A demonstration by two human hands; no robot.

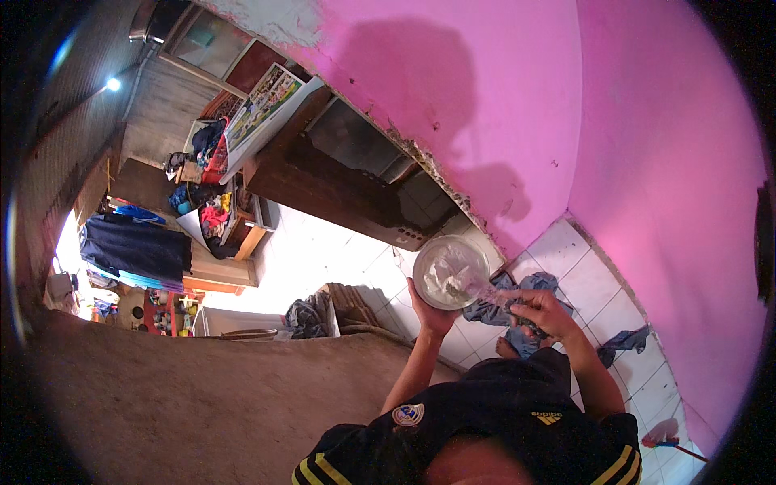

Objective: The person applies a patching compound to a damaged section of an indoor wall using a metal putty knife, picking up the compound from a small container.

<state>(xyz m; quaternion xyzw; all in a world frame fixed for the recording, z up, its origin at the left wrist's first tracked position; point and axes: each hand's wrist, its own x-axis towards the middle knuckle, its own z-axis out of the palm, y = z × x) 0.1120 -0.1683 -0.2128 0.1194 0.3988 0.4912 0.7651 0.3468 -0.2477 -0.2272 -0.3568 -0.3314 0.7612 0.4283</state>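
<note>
White stuff (447,267), in folds or lumps, sits in the bowl (422,257) over my left hand (434,316). That hand is curled round the near side, thumb up along the left rim; the fingers underneath I cannot see. Right of the bowl, my right hand (540,314) is closed on a pale, pinkish tool (485,292), its far end at or over the bowl's right rim. Contact with the stuff: cannot tell. Tool type: too blurred.

Step in hand, by my reading: working the bowl's contents with the tool. Next move calls for a level bowl, a steady left hand and a light right wrist, lest stuff tip over the rim.

Surroundings. Far left of my grip: dark garment (133,246) hanging, then heaped clothes (214,222). Nearer, still on the left, a rough brown wall (210,388); beyond the bowl to the left, a brown cabinet (279,174). Ahead and rightward, pink wall (517,73) bearing a shadow, its lower edge chipped. Beneath the grip, pale tiled floor (558,250), grey cloth (537,282) lying behind my right hand, another rag (624,347) right of it. Lower right, well apart: a red broom (664,442).
</note>
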